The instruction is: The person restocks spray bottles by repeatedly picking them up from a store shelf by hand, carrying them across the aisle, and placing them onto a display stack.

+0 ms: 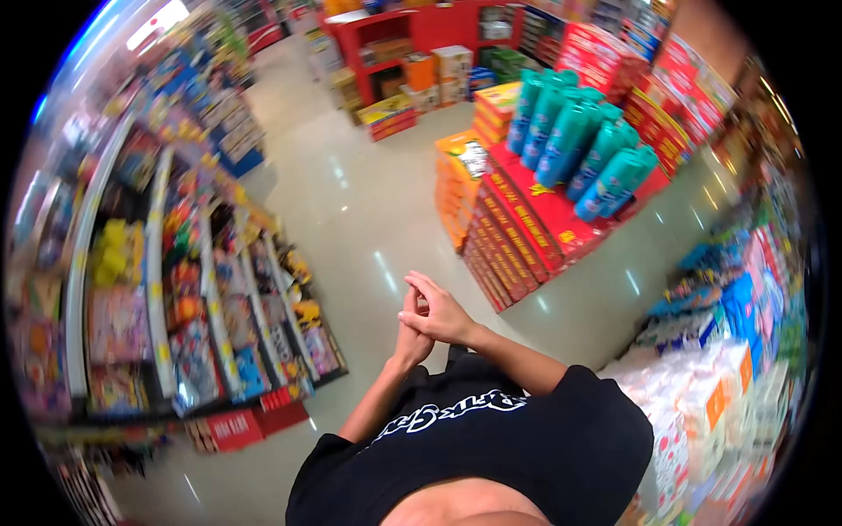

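My left hand point(414, 340) and my right hand point(445, 317) are brought together in front of my black shirt point(491, 438). The fingers of both are bent and pressed against each other, with a small dark gap between them. No object shows in either hand. Beyond them to the right, teal and blue bottles point(561, 140) stand upright in a group on a stack of red boxes point(517, 228). Neither hand touches the stack.
Shelves of colourful packets point(189, 298) line the left side. Orange boxes point(458, 188) adjoin the red stack. White packages point(693, 394) are piled at the lower right. Pale shiny floor point(351, 202) runs between the displays towards red shelving point(430, 31) at the back.
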`<state>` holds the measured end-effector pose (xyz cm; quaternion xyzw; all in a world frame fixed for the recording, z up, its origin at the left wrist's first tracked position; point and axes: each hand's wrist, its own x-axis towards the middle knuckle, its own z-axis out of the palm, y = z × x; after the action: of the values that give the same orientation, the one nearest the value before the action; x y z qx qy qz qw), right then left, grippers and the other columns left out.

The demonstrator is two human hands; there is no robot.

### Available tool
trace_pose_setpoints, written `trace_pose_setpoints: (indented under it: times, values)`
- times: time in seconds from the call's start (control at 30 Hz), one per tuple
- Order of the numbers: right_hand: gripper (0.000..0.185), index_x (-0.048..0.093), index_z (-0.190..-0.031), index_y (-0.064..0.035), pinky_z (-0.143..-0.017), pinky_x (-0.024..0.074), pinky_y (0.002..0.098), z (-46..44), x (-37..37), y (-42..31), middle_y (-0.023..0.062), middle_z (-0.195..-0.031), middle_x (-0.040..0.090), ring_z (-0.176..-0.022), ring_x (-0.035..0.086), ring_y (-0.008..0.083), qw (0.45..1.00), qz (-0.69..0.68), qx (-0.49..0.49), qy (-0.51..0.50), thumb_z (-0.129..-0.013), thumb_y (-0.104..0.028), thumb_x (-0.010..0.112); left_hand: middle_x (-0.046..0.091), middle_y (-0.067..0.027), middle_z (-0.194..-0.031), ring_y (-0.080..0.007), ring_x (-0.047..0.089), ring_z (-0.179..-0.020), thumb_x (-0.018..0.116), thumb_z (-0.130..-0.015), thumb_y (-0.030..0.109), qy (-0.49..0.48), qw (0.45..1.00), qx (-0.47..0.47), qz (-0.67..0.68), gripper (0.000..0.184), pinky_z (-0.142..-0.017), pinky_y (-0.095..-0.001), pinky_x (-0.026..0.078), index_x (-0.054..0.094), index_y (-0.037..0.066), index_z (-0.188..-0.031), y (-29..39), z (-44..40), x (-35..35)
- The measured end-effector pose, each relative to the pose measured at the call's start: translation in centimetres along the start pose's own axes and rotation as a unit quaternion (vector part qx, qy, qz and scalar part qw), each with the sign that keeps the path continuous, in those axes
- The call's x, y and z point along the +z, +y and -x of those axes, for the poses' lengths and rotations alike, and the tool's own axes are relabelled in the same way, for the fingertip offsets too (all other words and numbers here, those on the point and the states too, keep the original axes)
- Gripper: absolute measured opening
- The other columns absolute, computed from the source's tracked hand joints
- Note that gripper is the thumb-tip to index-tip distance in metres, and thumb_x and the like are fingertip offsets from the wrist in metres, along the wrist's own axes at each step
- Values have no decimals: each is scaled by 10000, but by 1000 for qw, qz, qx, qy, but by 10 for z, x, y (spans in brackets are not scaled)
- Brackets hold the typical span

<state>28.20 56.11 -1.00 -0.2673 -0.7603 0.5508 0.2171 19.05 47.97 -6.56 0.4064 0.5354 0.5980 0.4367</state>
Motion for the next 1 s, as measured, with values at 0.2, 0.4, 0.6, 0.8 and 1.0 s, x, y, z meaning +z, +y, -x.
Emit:
trace_pose_setpoints:
  times: [0.2, 0.4, 0.6, 0.8, 1.0]
  values:
    - [808, 390, -1445, 82, -1112, 412, 438, 40, 175, -31, 318, -1516, 360, -1347, 461, 446, 966, 91, -96, -223, -858, -354, 733, 467, -168, -1370, -269, 503, -1245, 625, -908, 52, 202, 969, 41, -139, 815, -1034, -379, 437, 153, 40, -1572, -11, 173, -96]
    - [872, 351, -1447, 110, -1109, 389, 448, 128, 338, -91, 432, -1426, 380, -1329, 443, 510, 876, 124, -104, -454, -867, -445, 692, 508, -216, -1312, -391, 565, -1153, 686, -848, 134, 344, 867, 60, -356, 657, -927, -441, 488, 378, 16, -1415, -17, 362, -166]
    - [852, 405, -1420, 123, -1065, 430, 459, 196, 436, -117, 401, -1362, 489, -1264, 518, 498, 801, 213, -111, -548, -896, -507, 638, 634, -222, -1168, -377, 620, -1071, 707, -806, 197, 358, 876, -11, -323, 449, -880, -437, 523, 583, 46, -1210, -8, 494, -195]
    - [889, 460, -1391, 109, -1001, 478, 448, 240, 533, -156, 347, -1148, 652, -1098, 634, 477, 705, 308, -97, -631, -925, -645, 518, 704, -186, -1067, -382, 678, -985, 686, -809, 230, 394, 845, -193, -307, 307, -857, -428, 550, 687, 80, -1077, -9, 589, -227]
    - [866, 502, -1367, 80, -1002, 474, 432, 294, 709, -191, 338, -1201, 634, -1137, 623, 447, 598, 292, -126, -735, -929, -667, 485, 722, -184, -992, -387, 693, -935, 606, -826, 183, 445, 763, -332, -330, 229, -810, -465, 563, 700, 80, -1007, 14, 727, -303]
